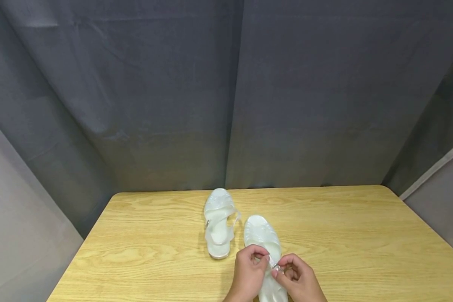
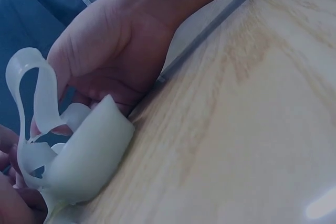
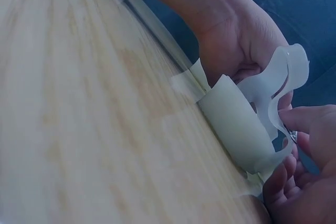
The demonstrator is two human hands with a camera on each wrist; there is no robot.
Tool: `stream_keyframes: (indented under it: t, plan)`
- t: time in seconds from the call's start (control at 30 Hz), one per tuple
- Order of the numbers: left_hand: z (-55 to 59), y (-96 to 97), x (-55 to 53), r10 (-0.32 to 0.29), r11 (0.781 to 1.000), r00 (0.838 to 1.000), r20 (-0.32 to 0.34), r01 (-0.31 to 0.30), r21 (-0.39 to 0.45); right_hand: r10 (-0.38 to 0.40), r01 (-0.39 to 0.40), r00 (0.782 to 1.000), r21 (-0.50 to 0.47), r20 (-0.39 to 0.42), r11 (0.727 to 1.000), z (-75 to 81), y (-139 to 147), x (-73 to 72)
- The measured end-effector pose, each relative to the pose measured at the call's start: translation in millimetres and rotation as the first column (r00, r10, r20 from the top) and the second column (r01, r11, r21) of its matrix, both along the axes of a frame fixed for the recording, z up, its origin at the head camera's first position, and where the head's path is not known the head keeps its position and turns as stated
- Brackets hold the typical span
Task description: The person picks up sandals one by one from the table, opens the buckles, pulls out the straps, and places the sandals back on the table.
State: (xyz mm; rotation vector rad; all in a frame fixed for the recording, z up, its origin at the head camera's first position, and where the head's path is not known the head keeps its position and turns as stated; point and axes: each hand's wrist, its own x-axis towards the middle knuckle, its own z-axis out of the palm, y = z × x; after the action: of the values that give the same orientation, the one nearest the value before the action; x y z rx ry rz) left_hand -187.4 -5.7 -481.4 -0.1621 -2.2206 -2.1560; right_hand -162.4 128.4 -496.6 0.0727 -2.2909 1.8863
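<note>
Two whitish, translucent sandals are on the wooden table. Both my hands are at the nearer sandal (image 1: 257, 230), whose toe points away from me. Thumb and fingers of my left hand (image 1: 246, 272) pinch its ankle strap (image 1: 270, 261). On the right side of that shoe, my right hand (image 1: 301, 279) pinches the small metal buckle (image 1: 278, 268) between thumb and fingers. In the right wrist view the strap loop (image 3: 296, 66) rises above the heel part (image 3: 236, 124). Fingers partly cover the buckle and strap end.
To the left and a bit farther off lies the other sandal (image 1: 219, 241), its strap standing up and a buckle (image 1: 206, 224) at its left side. Behind the table (image 1: 154, 243) hang dark grey curtains (image 1: 173, 105). Lighter grey panels (image 1: 19, 218) flank it.
</note>
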Motion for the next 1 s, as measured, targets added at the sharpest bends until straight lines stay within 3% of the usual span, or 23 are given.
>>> stream_keyframes:
  t: [0.13,0.33,0.57,0.73,0.83,0.9,1.0]
  plan:
    - [-0.5,-0.7,-1.2,0.01,1.0,1.0,0.022,-0.01,0.018,0.013,-0.013,1.0,0.0,0.026,1.0,1.0,1,0.5]
    - [-0.5,-3.1,-4.4,0.024,0.99,0.996,0.082,-0.036,0.136,0.01,-0.01,0.989,-0.003,0.148,1.0,5.1,5,0.9]
    - [2.4,-6.4,-4.4,-0.015,0.995,0.997,0.076,0.007,0.098,-0.002,0.003,0.974,-0.006,0.226,1.0,8.9,4,0.4]
    - [5.5,-11.8,-3.3,-0.028,0.999,0.998,0.049,0.027,0.022,0.022,-0.025,0.97,0.008,0.244,1.0,7.8,7,-0.6]
    - [7.2,-15.9,-2.3,-0.049,0.997,0.998,0.04,0.052,-0.065,0.045,-0.05,0.963,0.015,0.267,0.999,7.0,10,-1.4]
    - [8.6,-19.6,-1.8,-0.069,0.985,0.997,0.03,0.073,-0.153,0.054,-0.062,0.96,0.022,0.276,0.998,6.2,11,-1.8]
    - [12.2,-26.7,-1.2,-0.105,0.949,0.994,0.019,0.106,-0.297,0.058,-0.074,0.954,0.044,0.295,0.996,5.8,15,-2.4]
